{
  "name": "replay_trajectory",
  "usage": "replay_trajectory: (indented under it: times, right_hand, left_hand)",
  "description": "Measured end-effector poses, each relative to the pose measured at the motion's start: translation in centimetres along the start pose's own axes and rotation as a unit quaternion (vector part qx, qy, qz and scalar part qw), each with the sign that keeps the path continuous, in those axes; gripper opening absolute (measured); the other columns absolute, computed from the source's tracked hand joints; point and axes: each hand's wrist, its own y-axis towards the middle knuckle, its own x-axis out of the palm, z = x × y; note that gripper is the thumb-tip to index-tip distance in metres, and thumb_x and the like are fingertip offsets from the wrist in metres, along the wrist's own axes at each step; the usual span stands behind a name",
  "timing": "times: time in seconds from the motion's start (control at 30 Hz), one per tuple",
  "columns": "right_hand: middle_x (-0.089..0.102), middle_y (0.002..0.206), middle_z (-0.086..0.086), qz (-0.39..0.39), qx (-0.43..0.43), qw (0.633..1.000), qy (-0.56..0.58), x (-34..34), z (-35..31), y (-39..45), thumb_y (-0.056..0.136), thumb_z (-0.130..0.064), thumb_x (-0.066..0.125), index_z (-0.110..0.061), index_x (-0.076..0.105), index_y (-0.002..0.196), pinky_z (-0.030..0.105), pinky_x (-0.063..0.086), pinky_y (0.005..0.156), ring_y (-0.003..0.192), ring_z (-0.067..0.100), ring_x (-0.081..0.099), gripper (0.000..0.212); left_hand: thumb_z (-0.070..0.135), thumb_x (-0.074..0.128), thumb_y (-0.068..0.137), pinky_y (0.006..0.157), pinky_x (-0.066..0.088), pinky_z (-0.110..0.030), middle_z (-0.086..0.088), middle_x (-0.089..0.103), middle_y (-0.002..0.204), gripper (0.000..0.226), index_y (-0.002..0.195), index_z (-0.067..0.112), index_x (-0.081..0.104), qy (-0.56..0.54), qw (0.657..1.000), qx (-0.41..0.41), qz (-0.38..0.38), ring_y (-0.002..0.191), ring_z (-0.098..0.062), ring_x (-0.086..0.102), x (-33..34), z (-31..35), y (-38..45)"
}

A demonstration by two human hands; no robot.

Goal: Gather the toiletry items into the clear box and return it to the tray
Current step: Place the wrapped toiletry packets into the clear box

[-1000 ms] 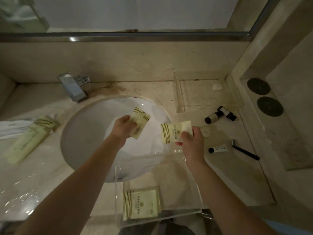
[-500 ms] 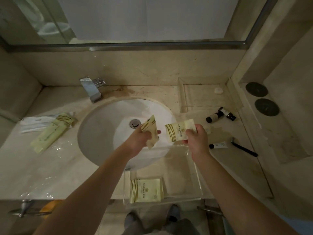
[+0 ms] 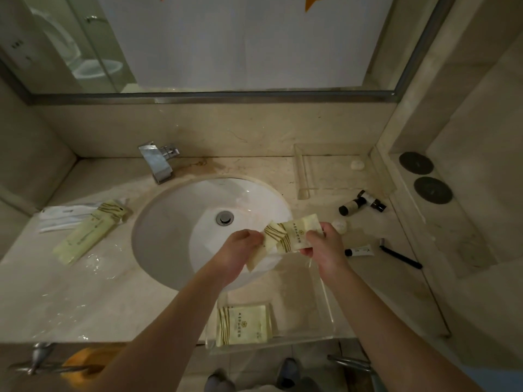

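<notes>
Over the sink's near edge, my left hand grips a pale yellow sachet that hangs down. My right hand grips a second yellow sachet, and the two sachets overlap. Below them the clear box sits at the counter's front edge with one yellow sachet lying flat inside. The clear tray stands at the back right and holds a small white soap. Right of the sink lie two dark bottles, a round soap, a small tube and a black razor.
The white sink with its drain fills the counter's middle, and a chrome faucet stands behind it. A long yellow packet and a white packet lie on the left counter. Two dark round discs sit on the right ledge.
Both hands came together, so the two sachets now overlap over the sink's front edge. My view has risen and pulled back, showing more of the mirror.
</notes>
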Motion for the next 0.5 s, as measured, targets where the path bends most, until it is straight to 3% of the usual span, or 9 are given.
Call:
replay_trajectory:
  times: [0.07, 0.17, 0.27, 0.43, 0.5]
  right_hand:
    - [0.065, 0.098, 0.009, -0.006, 0.001, 1.0, 0.009, -0.1, -0.1, -0.2, 0.087, 0.002, 0.048, -0.015, 0.055, 0.096, 0.032, 0.054, 0.063, 0.086, 0.024, 0.065, 0.02]
    - [0.064, 0.099, 0.009, -0.01, 0.002, 1.0, 0.016, -0.3, -0.3, -0.3, 0.087, 0.002, 0.048, -0.015, 0.055, 0.092, 0.03, 0.053, 0.061, 0.086, 0.023, 0.065, 0.019]
    - [0.064, 0.103, 0.009, -0.008, 0.005, 1.0, 0.028, -0.4, -0.4, -0.2, 0.088, 0.003, 0.048, -0.009, 0.054, 0.103, 0.03, 0.054, 0.061, 0.088, 0.024, 0.066, 0.021]
    - [0.062, 0.108, 0.011, 0.025, 0.013, 0.998, 0.065, -0.8, -0.6, -0.2, 0.087, 0.003, 0.047, -0.005, 0.05, 0.113, 0.034, 0.056, 0.063, 0.091, 0.022, 0.065, 0.027]
    - [0.062, 0.109, 0.011, 0.041, 0.009, 0.996, 0.074, -1.0, -0.7, -0.3, 0.087, 0.003, 0.046, -0.005, 0.048, 0.116, 0.031, 0.055, 0.061, 0.089, 0.02, 0.064, 0.031]
  left_hand:
    - [0.006, 0.065, 0.08, 0.075, 0.045, -0.041, -0.014, 0.059, 0.085, 0.014, 0.088, 0.012, 0.056, 0.019, 1.0, 0.016, 0.014, 0.085, -0.032, 0.057, 0.1, -0.4, -0.1]
    - [-0.007, 0.059, 0.079, 0.07, 0.048, -0.038, -0.014, 0.058, 0.088, 0.044, 0.113, 0.021, 0.052, 0.011, 1.0, 0.007, -0.024, 0.081, -0.03, 0.058, 0.5, -0.3, -0.2]
    - [-0.008, 0.05, 0.076, 0.059, 0.046, -0.03, -0.01, 0.061, 0.085, 0.031, 0.094, 0.016, 0.057, 0.002, 0.999, -0.01, -0.03, 0.076, -0.026, 0.057, 1.1, 0.2, -0.6]
    - [-0.007, 0.052, 0.079, 0.074, 0.048, -0.039, -0.013, 0.063, 0.101, 0.032, 0.108, 0.005, 0.055, -0.018, 0.999, -0.024, 0.036, 0.096, -0.033, 0.059, 1.1, -0.1, -0.6]
    - [-0.009, 0.054, 0.077, 0.069, 0.044, -0.038, -0.015, 0.061, 0.1, 0.03, 0.102, 0.008, 0.054, -0.013, 0.998, -0.012, 0.063, 0.093, -0.032, 0.056, 0.8, -0.5, -0.7]
